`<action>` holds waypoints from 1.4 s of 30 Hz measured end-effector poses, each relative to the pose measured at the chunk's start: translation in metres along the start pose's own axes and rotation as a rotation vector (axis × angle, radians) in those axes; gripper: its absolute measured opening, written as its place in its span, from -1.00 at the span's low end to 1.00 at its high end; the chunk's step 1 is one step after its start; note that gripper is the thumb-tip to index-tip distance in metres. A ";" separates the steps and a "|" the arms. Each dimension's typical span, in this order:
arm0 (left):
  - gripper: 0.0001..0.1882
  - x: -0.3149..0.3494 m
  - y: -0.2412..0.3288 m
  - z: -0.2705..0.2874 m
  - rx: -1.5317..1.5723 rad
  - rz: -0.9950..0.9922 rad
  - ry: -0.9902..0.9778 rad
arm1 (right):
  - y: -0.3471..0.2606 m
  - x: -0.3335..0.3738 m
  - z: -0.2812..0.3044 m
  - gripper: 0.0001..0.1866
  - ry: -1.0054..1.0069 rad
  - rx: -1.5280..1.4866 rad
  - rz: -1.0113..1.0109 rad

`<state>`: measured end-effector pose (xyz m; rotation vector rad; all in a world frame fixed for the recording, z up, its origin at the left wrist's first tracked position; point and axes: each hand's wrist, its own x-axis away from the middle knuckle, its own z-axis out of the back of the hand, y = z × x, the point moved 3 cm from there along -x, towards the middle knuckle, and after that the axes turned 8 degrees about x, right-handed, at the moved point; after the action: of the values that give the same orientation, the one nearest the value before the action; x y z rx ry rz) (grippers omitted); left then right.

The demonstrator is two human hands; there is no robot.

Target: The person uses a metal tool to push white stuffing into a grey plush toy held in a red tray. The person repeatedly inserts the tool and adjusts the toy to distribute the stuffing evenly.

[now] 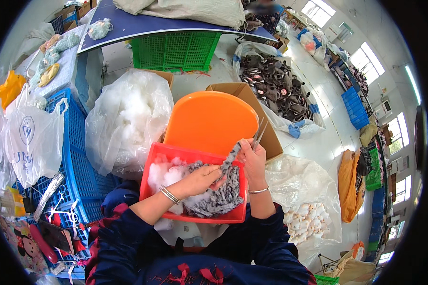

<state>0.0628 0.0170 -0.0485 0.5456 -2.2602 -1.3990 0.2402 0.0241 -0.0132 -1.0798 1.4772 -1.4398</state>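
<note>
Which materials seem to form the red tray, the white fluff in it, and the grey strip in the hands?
Red tray: likely moulded plastic, smooth and slightly shiny, with even colour.
White fluff: probably fibre stuffing, matte, in soft loose clumps.
Grey strip: apparently plush fabric, matte, with a fuzzy, mottled surface; exact fibre unclear.

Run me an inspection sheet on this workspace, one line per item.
Surface: red tray before an orange seat, holding white stuffing and gray fuzzy pieces.
Job's things: gray fuzzy strip between the hands; two-pronged metal tool.
Clutter: scissors and white plastic bag at the blue crate.
Hands: left hand pinches the strip; right hand holds the tool, at the strip's upper end.
Cables: nothing seen.
Surroundings: blue table, green crate, dark plush pieces.
</note>
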 end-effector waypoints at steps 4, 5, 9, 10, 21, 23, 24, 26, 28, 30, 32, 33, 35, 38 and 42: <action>-0.69 0.003 -0.001 0.004 -0.037 -0.007 -0.014 | 0.003 0.000 0.004 -0.86 0.016 0.018 -0.011; -0.68 0.003 -0.001 0.006 -0.084 -0.035 -0.027 | 0.003 0.000 0.003 -0.87 0.020 0.027 -0.007; -0.66 0.006 0.002 0.010 -0.172 -0.055 -0.031 | 0.003 -0.001 0.002 -0.88 0.025 0.011 -0.006; -0.66 0.007 0.002 0.010 -0.168 -0.036 -0.020 | 0.005 -0.001 0.000 -0.88 0.024 0.003 -0.020; -0.73 0.012 0.009 0.017 -0.095 -0.036 0.147 | 0.009 0.005 -0.007 -0.90 -0.187 -0.134 -0.183; -0.74 0.013 0.011 0.016 -0.097 -0.062 0.162 | 0.009 0.012 -0.016 -0.90 -0.278 -0.037 -0.231; -0.74 0.013 0.011 0.015 -0.097 -0.074 0.171 | 0.009 0.015 -0.020 -0.90 -0.325 0.012 -0.255; -0.74 0.013 0.009 0.016 -0.119 -0.080 0.164 | 0.013 0.014 -0.019 -0.89 -0.288 0.021 -0.230; -0.73 0.015 0.011 0.017 -0.132 -0.067 0.172 | 0.009 0.011 -0.015 -0.89 -0.196 0.077 -0.211; -0.71 0.017 0.022 0.013 -0.135 -0.033 0.183 | 0.006 0.009 -0.010 -0.89 -0.175 0.007 -0.171; -0.71 0.016 0.021 0.015 -0.130 -0.050 0.173 | 0.004 0.008 -0.008 -0.89 -0.157 -0.056 -0.156; -0.70 0.016 0.021 0.016 -0.128 -0.059 0.169 | 0.003 0.008 -0.008 -0.89 -0.150 -0.085 -0.160; -0.71 0.016 0.018 0.017 -0.157 -0.048 0.141 | 0.000 0.007 -0.006 -0.89 -0.141 -0.122 -0.154; -0.71 0.014 0.013 0.017 -0.168 -0.034 0.152 | -0.005 0.006 0.003 -0.91 -0.090 -0.068 -0.101; -0.73 0.013 0.013 0.019 -0.060 -0.146 0.242 | -0.033 -0.003 0.031 -0.94 0.102 0.009 0.086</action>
<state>0.0401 0.0297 -0.0423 0.8265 -2.0141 -1.3817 0.2719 0.0169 0.0179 -0.9381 1.5684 -1.4583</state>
